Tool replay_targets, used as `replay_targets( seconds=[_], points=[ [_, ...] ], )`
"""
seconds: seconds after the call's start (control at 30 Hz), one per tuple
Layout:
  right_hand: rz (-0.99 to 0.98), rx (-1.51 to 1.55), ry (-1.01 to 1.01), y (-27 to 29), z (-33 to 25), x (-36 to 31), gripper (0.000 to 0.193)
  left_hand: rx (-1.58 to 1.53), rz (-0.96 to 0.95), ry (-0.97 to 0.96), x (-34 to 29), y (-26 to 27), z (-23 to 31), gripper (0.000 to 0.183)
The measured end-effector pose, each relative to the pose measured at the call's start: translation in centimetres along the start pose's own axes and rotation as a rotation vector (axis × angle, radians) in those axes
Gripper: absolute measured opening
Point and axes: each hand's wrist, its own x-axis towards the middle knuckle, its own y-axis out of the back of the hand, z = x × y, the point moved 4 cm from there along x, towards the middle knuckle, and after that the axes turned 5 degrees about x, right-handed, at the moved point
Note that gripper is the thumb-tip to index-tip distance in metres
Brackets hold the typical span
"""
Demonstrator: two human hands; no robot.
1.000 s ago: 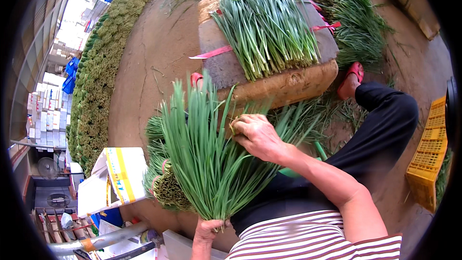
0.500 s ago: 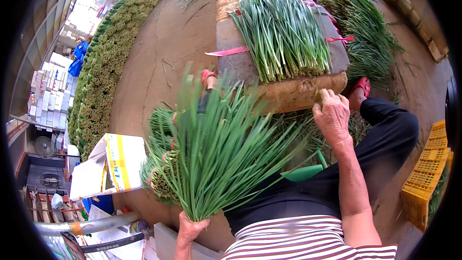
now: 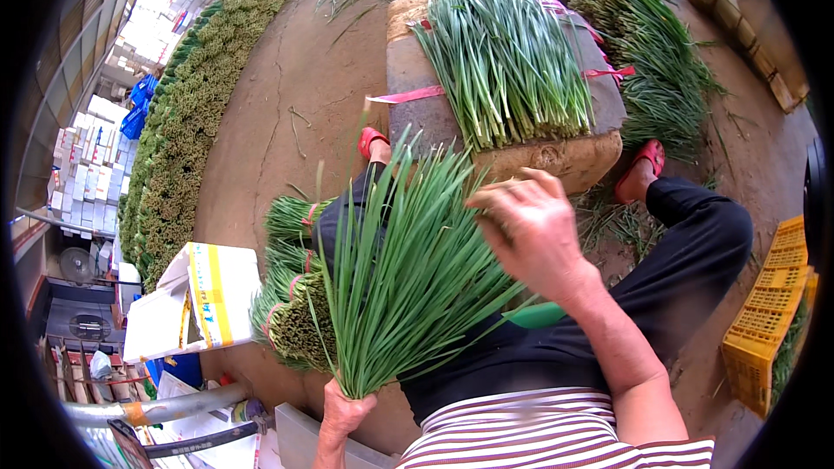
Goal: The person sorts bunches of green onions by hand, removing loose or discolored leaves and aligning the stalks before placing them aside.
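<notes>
My left hand (image 3: 347, 408) is closed round the lower ends of a bunch of green garlic chives (image 3: 408, 269), whose long leaves fan upward and to the right. Beside the leaf tips on the right, my right hand (image 3: 534, 230) hovers with bent, parted fingers, slightly blurred, and no object shows in it. Ahead, a wide layer of garlic chives (image 3: 512, 61) lies on a block-like stand (image 3: 547, 161), with pink ribbon (image 3: 408, 95) sticking out from under it. Several tied chive bundles (image 3: 300, 321) sit left of the held bunch, cut ends showing.
A white foam box (image 3: 213, 295) with yellow tape stands at the left. Long rows of stacked bundles (image 3: 182, 148) line the floor behind it. Loose chives (image 3: 643, 52) are heaped right of the stand. A yellow crate (image 3: 764, 313) is at the far right, and a green seat edge (image 3: 534, 315) shows by my legs.
My right hand has moved left from the stand's near edge to the leaves of the held bunch. The swaying leaves have settled and drawn closer together; my left hand keeps its hold.
</notes>
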Motion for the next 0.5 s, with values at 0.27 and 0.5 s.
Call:
replay_targets(
  seconds=[0.27,0.5],
  points=[
    [-0.258,0.017,0.12,-5.0,-2.2,-1.8,0.008,-0.006,-0.012,-0.009,0.1,-0.2,-0.3,0.025],
    [-0.179,0.526,-0.3,-4.5,-0.8,-1.3,0.012,-0.005,-0.028,0.005,0.2,-0.1,-0.9,0.025]
  ],
)
